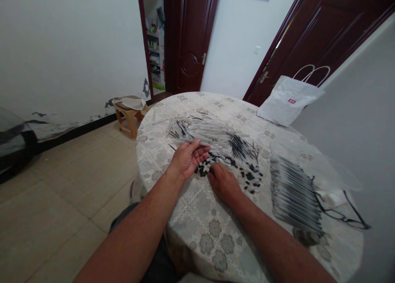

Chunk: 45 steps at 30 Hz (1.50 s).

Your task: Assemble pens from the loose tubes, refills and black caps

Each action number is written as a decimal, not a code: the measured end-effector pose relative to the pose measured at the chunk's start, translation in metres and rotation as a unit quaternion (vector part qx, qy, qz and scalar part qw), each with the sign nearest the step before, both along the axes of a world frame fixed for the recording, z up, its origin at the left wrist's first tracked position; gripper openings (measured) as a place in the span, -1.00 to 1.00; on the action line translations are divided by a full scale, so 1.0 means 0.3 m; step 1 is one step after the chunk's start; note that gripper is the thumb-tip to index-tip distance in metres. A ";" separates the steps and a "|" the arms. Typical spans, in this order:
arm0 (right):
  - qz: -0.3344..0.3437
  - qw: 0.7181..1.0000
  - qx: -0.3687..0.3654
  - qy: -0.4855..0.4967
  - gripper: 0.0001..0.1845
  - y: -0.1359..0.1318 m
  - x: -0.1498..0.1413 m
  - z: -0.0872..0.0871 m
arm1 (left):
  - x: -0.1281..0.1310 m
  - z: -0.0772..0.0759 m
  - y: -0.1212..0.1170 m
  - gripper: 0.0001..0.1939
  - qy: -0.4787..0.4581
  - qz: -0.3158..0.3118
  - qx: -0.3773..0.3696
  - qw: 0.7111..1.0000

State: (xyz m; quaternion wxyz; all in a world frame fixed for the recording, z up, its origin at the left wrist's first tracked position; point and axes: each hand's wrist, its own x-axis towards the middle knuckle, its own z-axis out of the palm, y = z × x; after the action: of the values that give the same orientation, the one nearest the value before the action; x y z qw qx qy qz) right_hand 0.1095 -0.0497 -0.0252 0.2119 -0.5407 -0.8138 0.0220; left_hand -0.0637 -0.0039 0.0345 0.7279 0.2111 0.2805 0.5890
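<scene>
My left hand (189,158) is turned palm up over the table, thumb and fingers closed on a thin translucent pen barrel (202,143). Just right of it, my right hand (224,182) reaches down into a scatter of small black and white pen caps (252,177). Its fingertips are curled and pressed together; whatever is between them is hidden. Beyond both hands lies a loose heap of whitish pen barrels (206,131). A bunch of dark, thin refills (239,146) rests at the heap's right side.
A round table with a flowered cloth (216,242) bears everything. At right are a row of pens in clear plastic (294,190), eyeglasses (342,217) and a white paper bag (288,100). A stool (128,114) stands by the left wall.
</scene>
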 end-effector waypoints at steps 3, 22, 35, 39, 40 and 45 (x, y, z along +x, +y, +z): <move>-0.010 0.988 0.012 0.153 -0.91 0.002 0.027 0.007 | 0.003 -0.009 -0.004 -0.79 0.009 -0.015 0.017 1.000; -0.063 0.879 -0.041 0.470 -0.76 0.021 0.095 0.045 | 0.084 -0.048 -0.027 -0.69 0.070 -0.114 0.050 0.990; -0.049 0.877 -0.031 0.476 -0.74 0.017 0.087 0.050 | 0.083 -0.048 -0.033 -0.68 0.101 -0.104 0.062 0.987; -0.051 0.875 -0.040 0.480 -0.74 0.016 0.086 0.052 | 0.082 -0.053 -0.031 -0.66 0.097 -0.104 0.063 0.988; -0.051 0.875 -0.038 0.479 -0.74 0.016 0.086 0.053 | 0.082 -0.053 -0.031 -0.66 0.097 -0.103 0.063 0.988; -0.051 0.881 -0.025 0.470 -0.74 0.016 0.087 0.052 | 0.082 -0.049 -0.034 -0.66 0.093 -0.101 0.066 0.988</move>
State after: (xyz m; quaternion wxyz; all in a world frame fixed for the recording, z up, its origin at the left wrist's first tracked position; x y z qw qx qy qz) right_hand 0.1354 -0.0450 -0.0096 0.5563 -0.5132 -0.5891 0.2830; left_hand -0.0392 -0.0142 0.0197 0.7390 0.3398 0.2847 0.5074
